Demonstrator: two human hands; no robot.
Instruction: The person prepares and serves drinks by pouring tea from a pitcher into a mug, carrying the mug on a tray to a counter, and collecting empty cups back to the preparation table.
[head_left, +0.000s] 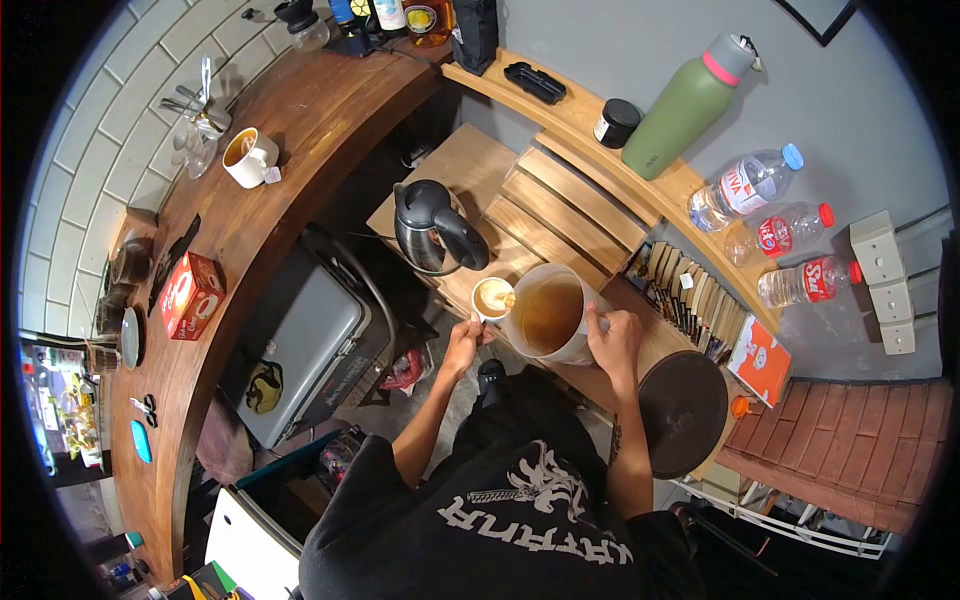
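My left hand [465,345] is closed on a small white cup [478,302], held right beside the lip of a large translucent pitcher [575,352]. My right hand [614,342] wraps round the pitcher's handle. Amber-brown liquid [550,312] lies in the pitcher, which is tilted toward the cup. Pale golden liquid shows in the cup, and the pitcher's lip meets its right edge. Just beyond the cup, a black and steel electric kettle [430,225] stands on a slatted wooden surface [560,205].
The curved wooden counter [290,130] on the left bears a white mug [250,160] with a tea bag and a red tea box [192,298]. A green bottle [680,115] and several plastic bottles line the narrow shelf [590,95]. A dark round disc [684,415] lies at right.
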